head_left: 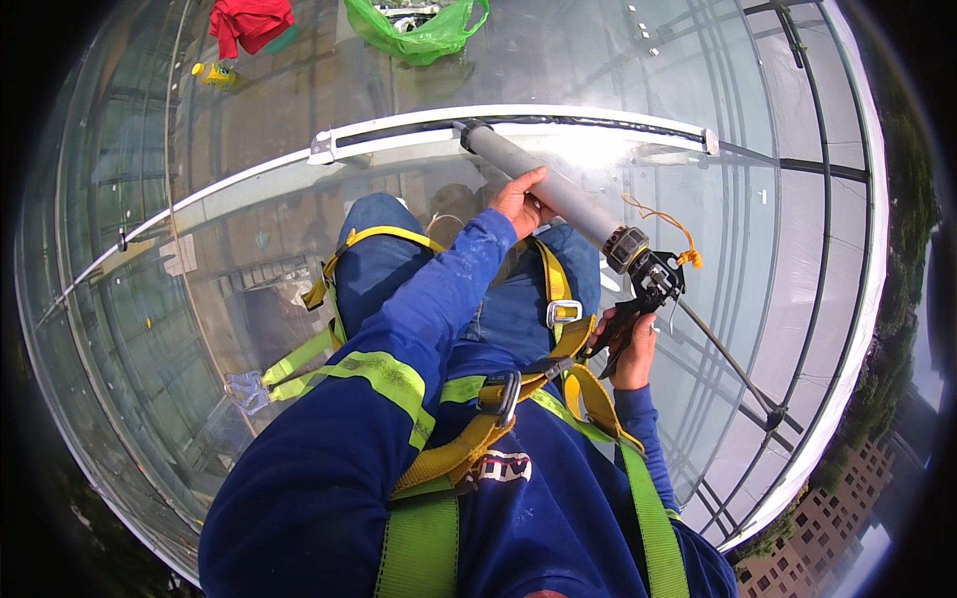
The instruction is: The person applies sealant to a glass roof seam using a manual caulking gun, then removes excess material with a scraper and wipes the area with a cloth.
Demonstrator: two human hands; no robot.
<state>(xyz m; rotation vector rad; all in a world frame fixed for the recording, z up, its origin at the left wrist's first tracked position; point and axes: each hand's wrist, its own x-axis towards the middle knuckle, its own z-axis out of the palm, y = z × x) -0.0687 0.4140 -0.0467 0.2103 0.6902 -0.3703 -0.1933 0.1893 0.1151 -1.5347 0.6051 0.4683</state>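
Note:
A caulking gun [573, 202] with a grey barrel lies slantwise across the view in front of my knees. My left hand [520, 204] is wrapped round the middle of the barrel. At the back end, my right hand [630, 354] grips the black handle below the trigger housing; a plunger rod [723, 352] sticks out behind it. The nozzle end points down at a dark seam [399, 130] between glass panels, and it looks to touch or nearly touch it. White strips [608, 115] border the seam on both sides. An orange cord [688, 239] dangles beside the gun's rear.
Beyond the seam stand a green plastic bag [424, 45], a red cloth [249, 22] and a yellow bottle [213, 75]. A harness with yellow straps [469, 444] crosses my body. A green strap [304, 357] lies at my left. Metal bars [822, 169] run along the right.

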